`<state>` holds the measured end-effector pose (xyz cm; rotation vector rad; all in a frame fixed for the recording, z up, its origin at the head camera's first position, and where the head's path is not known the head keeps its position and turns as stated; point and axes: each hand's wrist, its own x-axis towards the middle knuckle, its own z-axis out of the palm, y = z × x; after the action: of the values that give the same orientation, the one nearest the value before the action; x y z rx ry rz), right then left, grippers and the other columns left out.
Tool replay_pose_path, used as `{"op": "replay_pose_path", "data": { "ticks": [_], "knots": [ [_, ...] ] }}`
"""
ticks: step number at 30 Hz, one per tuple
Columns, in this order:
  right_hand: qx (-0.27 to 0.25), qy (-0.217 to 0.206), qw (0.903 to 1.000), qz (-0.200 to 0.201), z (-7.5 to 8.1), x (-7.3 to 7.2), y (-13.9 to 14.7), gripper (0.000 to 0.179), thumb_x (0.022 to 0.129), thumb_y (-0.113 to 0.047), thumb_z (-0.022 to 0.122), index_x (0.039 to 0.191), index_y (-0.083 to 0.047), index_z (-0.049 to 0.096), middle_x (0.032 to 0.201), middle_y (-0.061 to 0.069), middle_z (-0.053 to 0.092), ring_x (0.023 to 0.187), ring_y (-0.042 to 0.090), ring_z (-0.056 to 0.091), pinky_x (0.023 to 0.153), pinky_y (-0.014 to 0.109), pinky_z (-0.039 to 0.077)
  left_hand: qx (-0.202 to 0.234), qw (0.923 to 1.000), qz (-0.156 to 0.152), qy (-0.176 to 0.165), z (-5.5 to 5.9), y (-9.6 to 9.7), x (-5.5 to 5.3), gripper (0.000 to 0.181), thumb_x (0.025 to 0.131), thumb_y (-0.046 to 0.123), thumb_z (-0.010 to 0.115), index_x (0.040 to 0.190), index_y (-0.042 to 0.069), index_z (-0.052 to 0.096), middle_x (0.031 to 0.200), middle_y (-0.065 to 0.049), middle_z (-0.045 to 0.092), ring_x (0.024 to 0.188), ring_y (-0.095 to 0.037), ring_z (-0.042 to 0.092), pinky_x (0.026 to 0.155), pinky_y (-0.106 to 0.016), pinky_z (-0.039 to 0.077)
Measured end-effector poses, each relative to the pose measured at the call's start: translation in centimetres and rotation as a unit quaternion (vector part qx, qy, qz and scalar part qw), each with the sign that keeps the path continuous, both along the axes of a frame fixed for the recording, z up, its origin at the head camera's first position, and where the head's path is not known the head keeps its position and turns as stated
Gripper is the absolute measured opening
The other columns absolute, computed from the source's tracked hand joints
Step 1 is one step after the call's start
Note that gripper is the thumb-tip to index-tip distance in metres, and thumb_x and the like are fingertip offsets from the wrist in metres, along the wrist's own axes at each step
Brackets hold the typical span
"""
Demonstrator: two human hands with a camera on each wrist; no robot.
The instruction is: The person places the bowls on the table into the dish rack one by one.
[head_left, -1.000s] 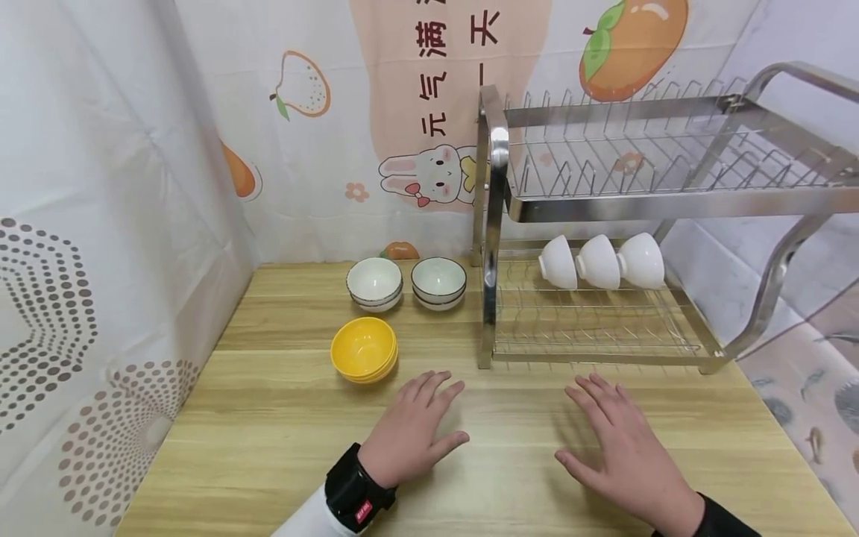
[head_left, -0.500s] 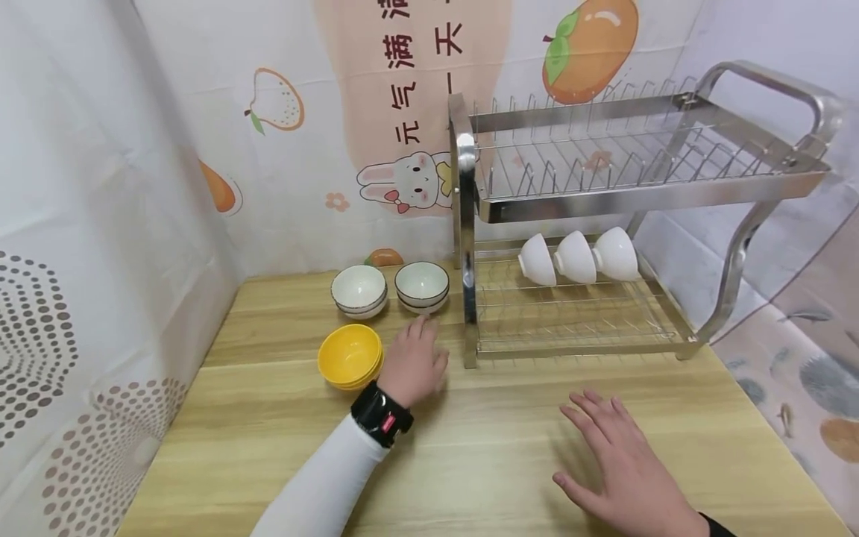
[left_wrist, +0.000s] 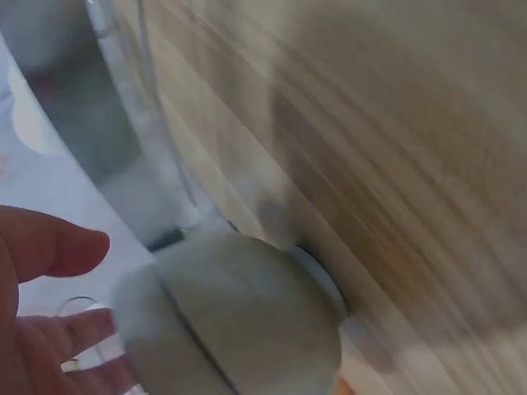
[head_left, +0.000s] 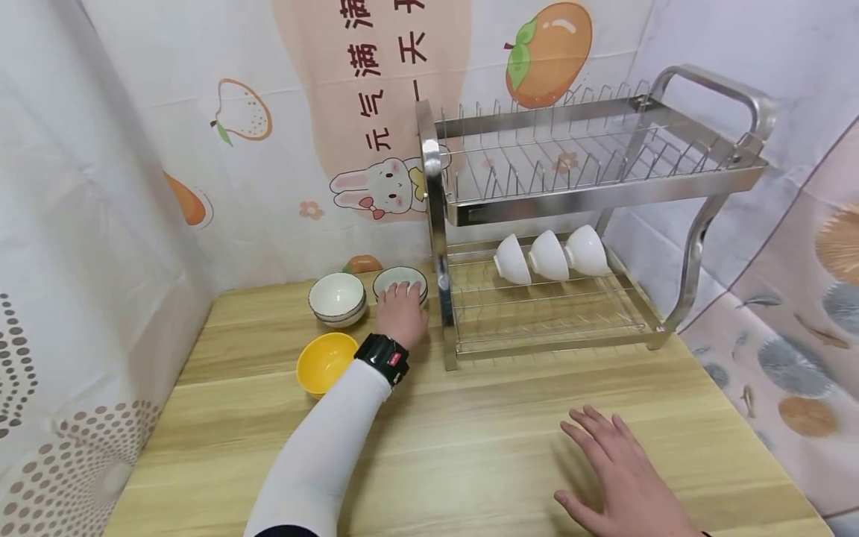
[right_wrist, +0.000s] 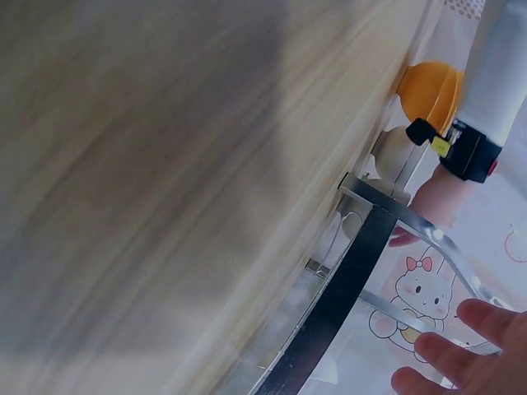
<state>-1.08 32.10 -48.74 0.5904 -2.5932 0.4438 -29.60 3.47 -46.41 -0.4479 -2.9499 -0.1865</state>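
"Farther forward than half a second ago, my left hand (head_left: pixel 401 317) reaches over the right-hand dark-rimmed bowls (head_left: pixel 400 274), left of the dish rack (head_left: pixel 604 198)."
"Gripping?"
"No, fingers (left_wrist: pixel 86 331) loose; my right hand (head_left: pixel 624 477) spreads, holding nothing. I judge this the reach; next, pinch the top rim."
"Says who?"
"My left wrist view shows the thumb (left_wrist: pixel 70 247) clear of the bowls; the head view hides that gap."

The dish rack (head_left: pixel 604 198) is shiny metal, the worktop (head_left: pixel 483 447) smooth grained wood; the yellow bowl (head_left: pixel 325 364) looks glossy, the dark-rimmed bowls (head_left: pixel 337 297) smooth, the curtain (head_left: pixel 268 201) creased cloth.
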Motion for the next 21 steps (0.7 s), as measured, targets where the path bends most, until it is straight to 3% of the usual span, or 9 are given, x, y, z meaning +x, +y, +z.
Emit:
{"op": "replay_pose_path", "data": {
  "ticks": [4,8,12,21],
  "knots": [
    [0.002,0.002,1.0000,-0.003,-0.3,0.2,0.0,0.083,0.074,-0.061,0.076,0.133,-0.006,0.057,0.137,0.011,0.054,0.141,0.022,0.032,0.121,0.033,0.005,-0.028,0.9992,-0.001,-0.029,-0.6,0.0,-1.3,0.033,0.097,0.019,0.053,0.127,0.007,0.062,0.119,-0.012,0.068,0.115,-0.032,0.059,0.112,-0.054,0.030],
    [0.000,0.005,1.0000,-0.003,-0.4,0.3,0.0,0.083,0.074,-0.063,0.076,0.132,-0.007,0.058,0.137,0.011,0.054,0.141,0.020,0.032,0.121,0.032,0.005,-0.039,0.9985,-0.008,-0.039,-1.1,-0.1,-1.6,0.020,0.097,0.016,0.055,0.109,0.007,0.068,0.099,-0.010,0.072,0.095,-0.031,0.067,0.101,-0.051,0.040],
    [-0.002,-0.001,1.0000,-0.006,-0.5,0.3,-0.1,0.083,0.070,-0.059,0.080,0.132,-0.007,0.058,0.138,0.009,0.053,0.140,0.020,0.032,0.121,0.030,0.004,-0.041,0.9982,-0.015,-0.040,-0.8,-0.3,-1.5,0.018,0.094,0.014,0.059,0.108,0.007,0.068,0.098,-0.011,0.073,0.090,-0.030,0.068,0.090,-0.048,0.046],
    [-0.007,-0.013,0.9998,-0.014,-0.9,0.4,-0.6,0.084,0.064,-0.052,0.086,0.130,-0.007,0.059,0.136,0.010,0.054,0.140,0.017,0.030,0.120,0.028,0.002,-0.035,0.9990,-0.019,-0.018,-0.6,-0.4,-1.4,0.017,0.095,0.010,0.060,0.109,0.006,0.068,0.100,-0.011,0.073,0.091,-0.030,0.067,0.086,-0.045,0.047]
  ]
}}
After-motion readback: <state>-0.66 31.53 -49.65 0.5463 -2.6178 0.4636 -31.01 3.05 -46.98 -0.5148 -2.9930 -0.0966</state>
